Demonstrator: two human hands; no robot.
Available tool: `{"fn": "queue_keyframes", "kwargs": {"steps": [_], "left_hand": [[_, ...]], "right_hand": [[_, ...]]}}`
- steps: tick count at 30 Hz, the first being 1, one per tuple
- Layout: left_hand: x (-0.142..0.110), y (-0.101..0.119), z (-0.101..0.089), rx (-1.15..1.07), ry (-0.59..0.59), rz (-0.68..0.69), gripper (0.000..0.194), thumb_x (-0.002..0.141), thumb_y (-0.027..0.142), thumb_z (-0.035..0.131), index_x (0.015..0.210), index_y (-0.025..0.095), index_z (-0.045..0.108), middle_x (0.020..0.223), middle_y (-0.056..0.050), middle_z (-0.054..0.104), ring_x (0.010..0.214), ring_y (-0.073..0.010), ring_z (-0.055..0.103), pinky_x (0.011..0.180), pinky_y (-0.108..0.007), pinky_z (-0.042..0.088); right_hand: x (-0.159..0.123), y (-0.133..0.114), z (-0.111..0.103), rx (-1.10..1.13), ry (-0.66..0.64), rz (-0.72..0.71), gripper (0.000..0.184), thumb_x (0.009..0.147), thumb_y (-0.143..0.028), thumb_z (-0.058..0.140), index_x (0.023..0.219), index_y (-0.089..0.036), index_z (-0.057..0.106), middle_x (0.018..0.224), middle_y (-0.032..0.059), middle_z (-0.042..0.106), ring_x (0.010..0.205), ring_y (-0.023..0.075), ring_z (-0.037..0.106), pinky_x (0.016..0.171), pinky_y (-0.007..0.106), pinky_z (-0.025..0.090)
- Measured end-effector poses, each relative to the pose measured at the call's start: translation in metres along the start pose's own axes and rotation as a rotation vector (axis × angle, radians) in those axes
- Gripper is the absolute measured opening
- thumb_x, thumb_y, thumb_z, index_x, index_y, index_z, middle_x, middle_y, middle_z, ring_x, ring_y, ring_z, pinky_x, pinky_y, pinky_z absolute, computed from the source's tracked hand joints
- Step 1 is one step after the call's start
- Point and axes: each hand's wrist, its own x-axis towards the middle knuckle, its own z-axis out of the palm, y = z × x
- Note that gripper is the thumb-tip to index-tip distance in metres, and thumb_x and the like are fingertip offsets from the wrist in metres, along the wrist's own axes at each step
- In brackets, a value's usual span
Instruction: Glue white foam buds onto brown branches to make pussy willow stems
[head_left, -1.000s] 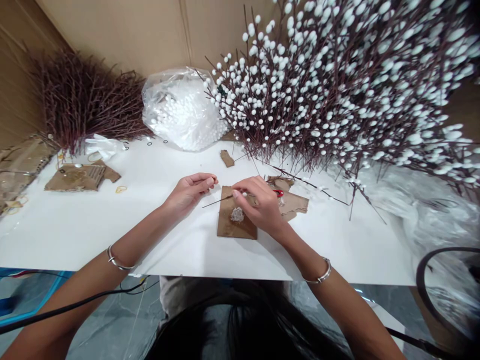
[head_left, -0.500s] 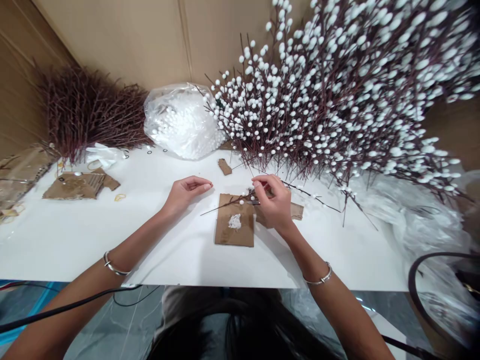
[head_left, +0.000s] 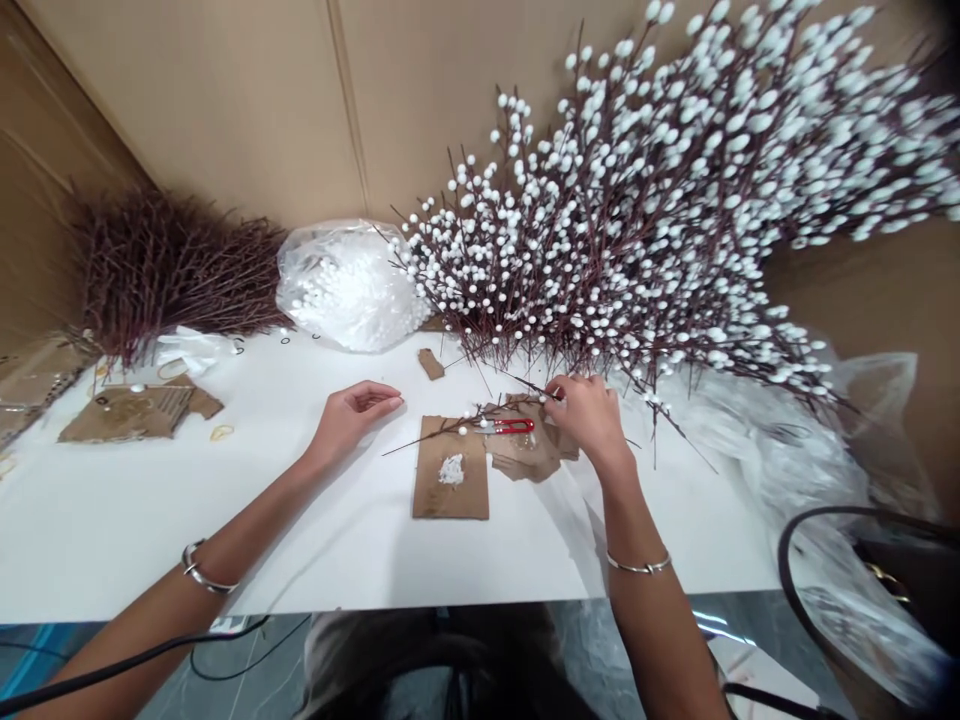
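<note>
My left hand rests on the white table with its fingers loosely curled and nothing in it. My right hand reaches to the foot of the big pile of dark twigs with white buds, its fingers pinched on a thin twig. A loose twig with a few white buds lies across a brown cardboard piece bearing a white blob of glue. Red-handled snips lie on crumpled cardboard between my hands.
A clear bag of white buds sits at the back. Bare dark twigs are heaped at the back left, with cardboard scraps and a white glove near them. Clear plastic sheeting covers the right side. A black cable runs below the table edge.
My right hand left the twig on the cardboard and moved right and back to the bud pile, uncovering the red snips. My left hand let go and drew left. The view tilted up.
</note>
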Motion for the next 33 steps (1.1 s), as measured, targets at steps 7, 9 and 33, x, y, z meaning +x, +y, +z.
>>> {"fn": "queue_keyframes", "kwargs": {"steps": [7, 9, 33], "left_hand": [[0.000, 0.001, 0.000, 0.023, -0.013, 0.004, 0.034, 0.067, 0.045, 0.084, 0.089, 0.021, 0.077, 0.095, -0.008, 0.077, 0.090, -0.0226, 0.070, 0.082, -0.031, 0.053], [-0.001, 0.002, 0.000, 0.039, 0.003, -0.004, 0.032, 0.069, 0.045, 0.083, 0.090, 0.022, 0.077, 0.096, -0.007, 0.077, 0.091, -0.0230, 0.070, 0.082, -0.031, 0.053], [0.009, 0.000, -0.011, 0.324, 0.049, -0.049, 0.046, 0.064, 0.056, 0.080, 0.090, 0.018, 0.077, 0.098, -0.008, 0.077, 0.091, -0.0258, 0.069, 0.074, -0.027, 0.052]], "right_hand": [[-0.001, 0.005, -0.005, 0.051, 0.042, -0.064, 0.022, 0.086, -0.014, 0.050, 0.091, -0.021, 0.070, 0.097, 0.0094, 0.071, 0.097, 0.0293, 0.052, 0.080, 0.042, 0.033], [0.000, 0.009, -0.010, 0.052, 0.041, -0.072, 0.023, 0.087, -0.014, 0.050, 0.092, -0.022, 0.071, 0.098, 0.0083, 0.072, 0.098, 0.0292, 0.053, 0.082, 0.043, 0.033], [-0.006, 0.174, -0.060, 0.782, 0.887, 0.411, 0.020, 0.073, -0.032, 0.055, 0.083, -0.019, 0.066, 0.054, -0.0051, 0.048, 0.049, 0.0114, 0.043, 0.048, 0.023, 0.032]]}}
